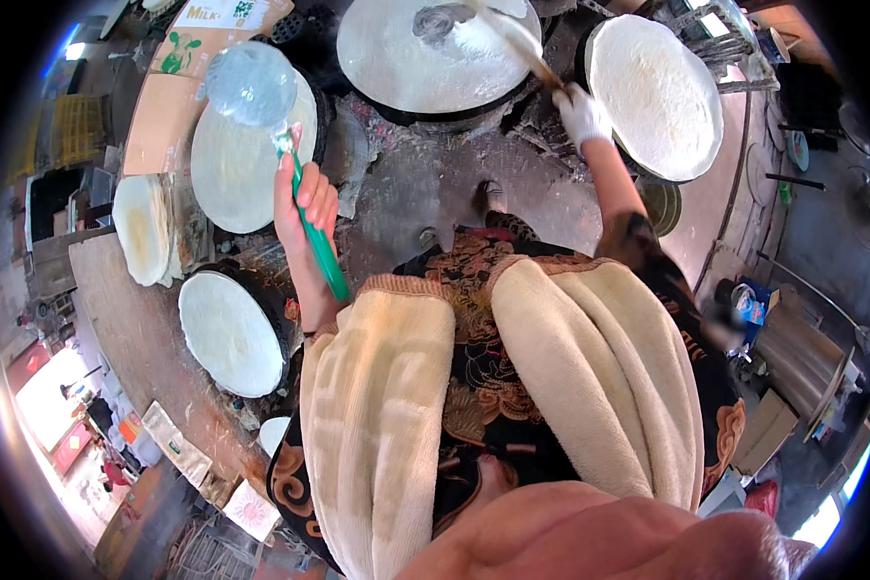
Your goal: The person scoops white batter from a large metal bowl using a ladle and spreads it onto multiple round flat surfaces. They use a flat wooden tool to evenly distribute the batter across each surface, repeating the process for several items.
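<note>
My left hand [308,199] grips the green handle of a large round ladle [250,83], whose pale bluish bowl hangs over a griddle with a round flatbread sheet [235,174]. In a white glove, my right hand [583,116] holds a wooden-handled tool [547,74]. The tool's far end is blurred over the top-centre round griddle [449,105], where white batter [384,58] is spread, with a darker swirl near the middle. Just right of that hand, another griddle carries a thin white flatbread sheet [652,94].
A stack of thin flatbreads [141,228] stands on the left beside a cardboard sheet [159,119]. Below it is another griddle with a white round [228,333]. A metal rack [732,54] is beyond the right griddle. A beige towel [377,406] hangs over my shoulders.
</note>
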The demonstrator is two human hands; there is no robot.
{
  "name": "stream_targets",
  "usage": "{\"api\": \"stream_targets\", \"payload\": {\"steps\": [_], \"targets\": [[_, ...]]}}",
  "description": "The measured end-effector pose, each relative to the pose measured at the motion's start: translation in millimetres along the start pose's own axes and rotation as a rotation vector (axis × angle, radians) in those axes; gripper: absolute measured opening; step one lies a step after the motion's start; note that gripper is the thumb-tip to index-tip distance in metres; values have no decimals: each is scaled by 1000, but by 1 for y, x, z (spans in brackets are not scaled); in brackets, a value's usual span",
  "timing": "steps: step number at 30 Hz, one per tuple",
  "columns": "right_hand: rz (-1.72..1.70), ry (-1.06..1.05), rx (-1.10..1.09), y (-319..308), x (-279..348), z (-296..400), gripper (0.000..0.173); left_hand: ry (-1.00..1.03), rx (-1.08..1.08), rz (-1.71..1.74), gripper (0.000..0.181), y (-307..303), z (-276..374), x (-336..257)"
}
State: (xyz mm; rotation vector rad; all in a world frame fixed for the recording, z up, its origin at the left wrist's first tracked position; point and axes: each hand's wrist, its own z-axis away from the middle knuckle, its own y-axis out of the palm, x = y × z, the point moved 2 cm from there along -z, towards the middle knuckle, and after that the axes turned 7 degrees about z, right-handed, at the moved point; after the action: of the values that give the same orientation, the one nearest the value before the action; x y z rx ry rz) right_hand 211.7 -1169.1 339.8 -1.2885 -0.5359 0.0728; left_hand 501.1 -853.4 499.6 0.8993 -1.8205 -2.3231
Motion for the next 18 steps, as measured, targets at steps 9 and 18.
{"api": "stream_targets", "payload": {"steps": [9, 18], "targets": [[100, -148, -82, -13, 14, 38, 40, -26, -17, -163, 36, 9, 1, 8], [-172, 54, -118, -10, 81, -76, 51, -74, 11, -152, 36, 14, -14, 22]]}}
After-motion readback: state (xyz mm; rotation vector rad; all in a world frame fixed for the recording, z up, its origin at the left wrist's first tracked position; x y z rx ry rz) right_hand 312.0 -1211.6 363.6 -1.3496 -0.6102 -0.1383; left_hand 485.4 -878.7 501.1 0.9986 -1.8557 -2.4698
